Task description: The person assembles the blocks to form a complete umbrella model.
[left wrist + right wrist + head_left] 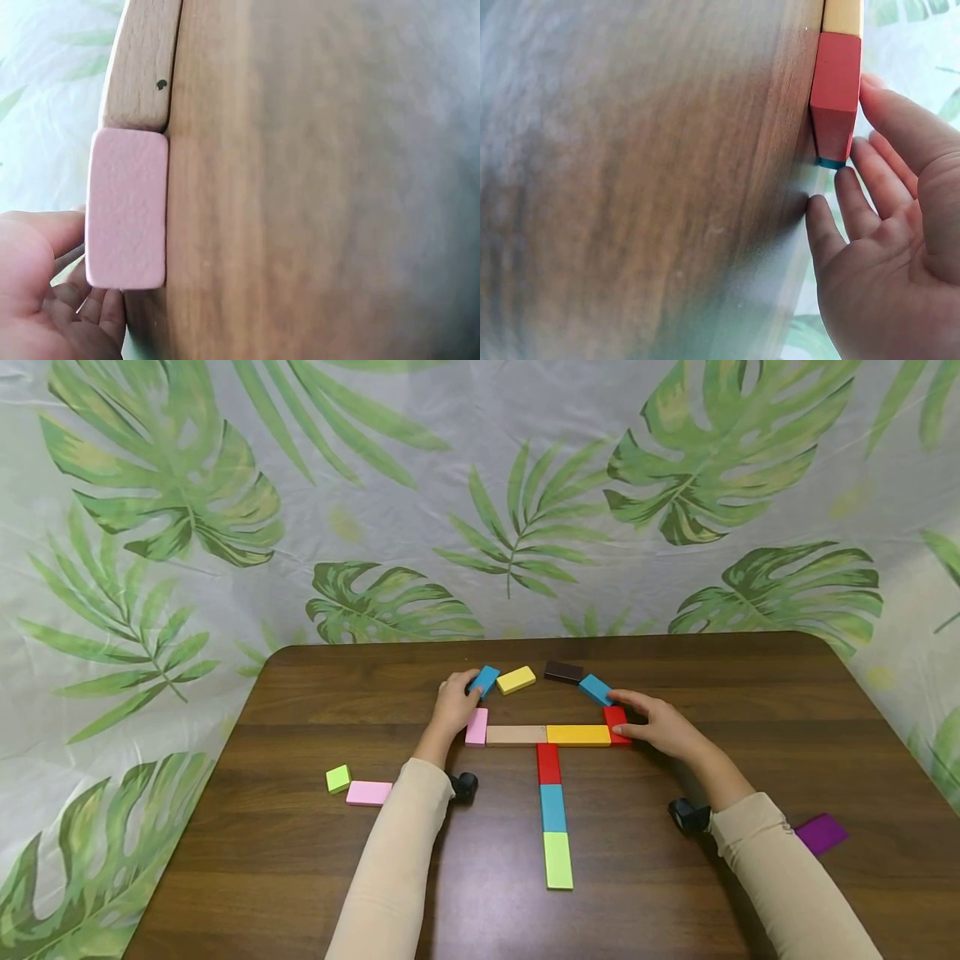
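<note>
My left hand (452,703) pinches the left blue block (486,681) by its lower left side, just above an upright pink block (476,727). In the left wrist view, the thumb and fingers of that hand (56,289) lie behind the pink block (127,210), which hides their tips. My right hand (663,725) has its fingers relaxed, a fingertip at the right blue block (596,690) and the thumb at a red block (617,725). The right wrist view shows this hand (892,217) spread beside the red block (834,82).
Yellow (517,680) and dark brown (564,672) blocks lie between the blue ones. A wooden block (516,736) and an orange one (578,736) form a row, with a red, blue and green column below. Green (338,778), pink (368,792) and purple (822,833) blocks lie apart.
</note>
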`<action>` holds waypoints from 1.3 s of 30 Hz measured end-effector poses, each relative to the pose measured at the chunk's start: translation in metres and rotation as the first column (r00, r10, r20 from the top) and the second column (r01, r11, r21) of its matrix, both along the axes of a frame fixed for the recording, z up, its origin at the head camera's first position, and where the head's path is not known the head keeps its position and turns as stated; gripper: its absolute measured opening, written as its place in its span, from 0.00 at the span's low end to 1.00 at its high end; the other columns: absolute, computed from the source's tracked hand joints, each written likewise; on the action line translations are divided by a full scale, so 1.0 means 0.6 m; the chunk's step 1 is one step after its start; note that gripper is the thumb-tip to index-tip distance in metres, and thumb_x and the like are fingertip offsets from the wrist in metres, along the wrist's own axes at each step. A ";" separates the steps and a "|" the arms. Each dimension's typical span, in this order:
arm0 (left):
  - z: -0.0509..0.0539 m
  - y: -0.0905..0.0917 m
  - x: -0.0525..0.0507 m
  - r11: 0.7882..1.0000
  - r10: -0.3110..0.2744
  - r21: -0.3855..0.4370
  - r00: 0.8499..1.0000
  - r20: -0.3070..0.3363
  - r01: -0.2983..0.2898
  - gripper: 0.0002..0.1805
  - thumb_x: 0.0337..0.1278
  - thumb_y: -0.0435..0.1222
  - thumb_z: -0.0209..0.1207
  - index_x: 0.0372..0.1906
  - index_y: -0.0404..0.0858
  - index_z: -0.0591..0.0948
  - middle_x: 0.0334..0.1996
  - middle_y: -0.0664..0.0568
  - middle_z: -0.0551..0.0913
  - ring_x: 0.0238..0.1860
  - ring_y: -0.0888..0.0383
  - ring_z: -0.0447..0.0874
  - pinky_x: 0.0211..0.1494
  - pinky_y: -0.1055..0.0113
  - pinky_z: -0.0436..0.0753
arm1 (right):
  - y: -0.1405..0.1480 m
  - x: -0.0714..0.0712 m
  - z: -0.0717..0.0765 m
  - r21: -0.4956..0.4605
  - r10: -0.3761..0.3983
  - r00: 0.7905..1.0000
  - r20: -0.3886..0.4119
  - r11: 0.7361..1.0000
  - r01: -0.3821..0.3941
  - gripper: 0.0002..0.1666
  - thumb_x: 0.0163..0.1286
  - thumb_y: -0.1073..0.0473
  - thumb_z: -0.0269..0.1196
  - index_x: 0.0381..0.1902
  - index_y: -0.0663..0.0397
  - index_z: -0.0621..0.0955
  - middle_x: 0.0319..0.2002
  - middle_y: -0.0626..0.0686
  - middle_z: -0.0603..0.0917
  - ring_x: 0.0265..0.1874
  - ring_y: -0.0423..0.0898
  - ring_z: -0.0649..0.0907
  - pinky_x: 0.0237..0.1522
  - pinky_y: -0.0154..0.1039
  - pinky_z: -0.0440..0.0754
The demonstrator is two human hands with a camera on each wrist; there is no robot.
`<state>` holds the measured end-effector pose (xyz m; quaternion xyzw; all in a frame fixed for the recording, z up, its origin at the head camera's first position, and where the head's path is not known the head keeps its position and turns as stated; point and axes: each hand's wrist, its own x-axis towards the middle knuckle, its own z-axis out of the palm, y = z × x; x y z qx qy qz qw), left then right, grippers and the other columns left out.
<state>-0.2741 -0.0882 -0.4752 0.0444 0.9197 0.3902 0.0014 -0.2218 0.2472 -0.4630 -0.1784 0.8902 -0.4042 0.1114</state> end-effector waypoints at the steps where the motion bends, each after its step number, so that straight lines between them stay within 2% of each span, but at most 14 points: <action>1: -0.001 0.000 -0.001 1.000 0.004 -0.002 1.000 0.001 -0.004 0.20 0.61 0.37 0.53 0.57 0.40 0.73 0.53 0.43 0.72 0.53 0.47 0.67 0.54 0.57 0.67 | 0.000 0.000 0.000 0.001 0.002 1.000 0.000 1.000 -0.002 0.35 0.60 0.56 0.62 0.63 0.58 0.64 0.62 0.63 0.63 0.61 0.62 0.59 0.59 0.57 0.55; 6: -0.001 -0.006 0.000 1.000 0.004 0.004 1.000 0.006 -0.004 0.19 0.60 0.36 0.54 0.56 0.39 0.74 0.50 0.43 0.74 0.50 0.50 0.71 0.52 0.58 0.70 | 0.000 0.000 0.000 0.004 0.005 1.000 -0.002 1.000 -0.005 0.35 0.61 0.55 0.62 0.63 0.59 0.64 0.62 0.63 0.63 0.61 0.62 0.59 0.59 0.58 0.55; 7: 0.003 -0.007 0.002 1.000 0.004 0.006 1.000 0.030 -0.004 0.20 0.60 0.35 0.54 0.57 0.38 0.73 0.51 0.43 0.73 0.51 0.50 0.71 0.54 0.58 0.69 | 0.000 -0.001 0.000 0.006 0.004 1.000 -0.002 1.000 -0.004 0.35 0.61 0.56 0.62 0.64 0.58 0.64 0.62 0.63 0.63 0.62 0.62 0.59 0.59 0.57 0.55; 12: 0.008 -0.014 0.011 1.000 -0.021 -0.009 1.000 0.018 0.021 0.19 0.60 0.36 0.54 0.57 0.37 0.74 0.49 0.43 0.74 0.48 0.52 0.72 0.51 0.59 0.71 | 0.000 0.000 0.002 0.013 0.001 1.000 0.001 1.000 -0.001 0.35 0.61 0.57 0.62 0.64 0.58 0.64 0.62 0.63 0.62 0.62 0.62 0.59 0.59 0.58 0.55; 19: 0.008 -0.023 0.017 0.999 -0.036 0.013 0.999 0.006 0.036 0.18 0.59 0.35 0.54 0.55 0.36 0.75 0.45 0.43 0.74 0.44 0.51 0.72 0.47 0.59 0.72 | -0.001 0.001 0.004 0.000 0.004 1.000 0.003 1.000 -0.004 0.35 0.61 0.57 0.61 0.64 0.59 0.64 0.62 0.63 0.63 0.62 0.62 0.59 0.59 0.58 0.55; 26: 0.013 -0.027 0.024 0.998 -0.052 0.021 0.998 0.017 0.052 0.18 0.60 0.34 0.54 0.56 0.37 0.74 0.46 0.43 0.74 0.44 0.51 0.72 0.47 0.59 0.72 | -0.002 0.002 0.007 -0.002 0.008 1.000 0.002 1.000 -0.008 0.35 0.61 0.58 0.61 0.64 0.60 0.64 0.62 0.64 0.62 0.62 0.63 0.59 0.59 0.58 0.55; 39: 0.009 -0.019 0.018 0.999 -0.038 0.003 0.998 0.042 0.038 0.19 0.60 0.36 0.54 0.56 0.40 0.74 0.45 0.45 0.74 0.44 0.52 0.71 0.46 0.59 0.72 | -0.002 0.002 0.006 -0.001 -0.004 1.000 0.007 1.000 0.004 0.34 0.61 0.59 0.61 0.64 0.59 0.64 0.62 0.64 0.63 0.61 0.63 0.59 0.59 0.59 0.55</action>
